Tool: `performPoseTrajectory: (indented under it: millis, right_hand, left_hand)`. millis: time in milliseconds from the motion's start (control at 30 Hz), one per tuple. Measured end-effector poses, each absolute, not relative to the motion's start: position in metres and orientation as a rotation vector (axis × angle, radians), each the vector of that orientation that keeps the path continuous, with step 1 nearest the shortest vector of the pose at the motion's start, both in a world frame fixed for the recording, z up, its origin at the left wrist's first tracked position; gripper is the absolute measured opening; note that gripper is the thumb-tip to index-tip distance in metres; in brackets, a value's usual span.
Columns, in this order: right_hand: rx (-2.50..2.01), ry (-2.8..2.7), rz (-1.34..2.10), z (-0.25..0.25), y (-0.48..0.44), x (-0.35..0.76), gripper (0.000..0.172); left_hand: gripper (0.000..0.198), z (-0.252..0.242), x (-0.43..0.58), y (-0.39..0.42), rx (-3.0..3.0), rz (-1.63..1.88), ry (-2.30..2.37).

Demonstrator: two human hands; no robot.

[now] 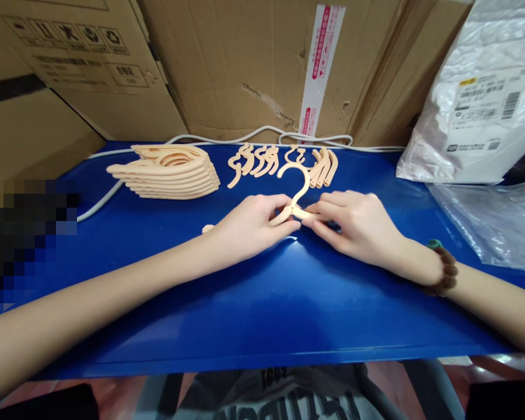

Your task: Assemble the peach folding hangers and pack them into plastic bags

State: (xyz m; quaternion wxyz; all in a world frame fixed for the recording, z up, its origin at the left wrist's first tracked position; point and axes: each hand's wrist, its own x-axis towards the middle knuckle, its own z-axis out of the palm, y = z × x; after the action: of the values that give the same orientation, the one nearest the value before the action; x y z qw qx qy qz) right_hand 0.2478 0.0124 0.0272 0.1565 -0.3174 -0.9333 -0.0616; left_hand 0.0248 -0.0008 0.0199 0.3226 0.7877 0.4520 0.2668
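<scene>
— The table [245, 315] is deep blue; the hanger stack [166, 172] at its far-left corner is peach.
— So is the hook [304, 189]. The cable [100, 200] is white, the bracelet [446, 273] brown.

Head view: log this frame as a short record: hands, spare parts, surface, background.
left hand: pinches base of peach hanger hook
right hand: pinches same hook's base from the other side; bead bracelet on wrist
spare parts: stack of hanger bodies rear left; row of loose hooks rear centre
surface: blue table, white cable along back
background: cardboard boxes, white mailer bag at right
</scene>
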Motion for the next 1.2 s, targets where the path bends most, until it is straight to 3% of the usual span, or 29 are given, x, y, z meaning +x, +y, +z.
performPoseTrajectory:
  millis: [133, 300, 567, 700, 900, 1000, 1100, 1200]
  right_hand:
    - [-0.921, -2.503, -0.481, 0.033, 0.018, 0.256, 0.04]
    - [-0.918, -2.523, -0.423, 0.03, 0.018, 0.255, 0.045]
    - [-0.907, -2.618, -0.051, 0.024, 0.019, 0.251, 0.033]
    - [-0.954, -2.627, -0.098, 0.027, 0.025, 0.256, 0.014]
    - [-0.999, -2.686, -0.248, 0.027, 0.032, 0.263, 0.017]
    - [-1.031, -2.674, -0.259, 0.025, 0.032, 0.264, 0.019]
    - [-1.096, -2.655, -0.246, 0.024, 0.032, 0.265, 0.018]
    - [-1.167, -2.665, -0.266, 0.025, 0.033, 0.265, 0.019]
  left_hand:
    - [0.037, 0.017, 0.024, -0.005, 2.245, 0.606, 1.301]
    - [0.043, 0.018, 0.026, -0.01, 2.414, 0.524, 1.388]
    - [0.037, 0.008, 0.027, -0.014, 3.018, 0.414, 1.153]
    - [0.037, 0.01, 0.026, -0.011, 3.202, 0.411, 1.049]
    - [0.036, 0.013, 0.02, -0.003, 3.057, 0.289, 1.648]
    - [0.053, 0.009, 0.017, -0.001, 2.891, 0.171, 1.931]
    - [0.063, 0.008, 0.019, -0.002, 2.751, 0.1, 2.068]
    - [0.06, 0.012, 0.021, -0.006, 2.677, 0.061, 2.093]
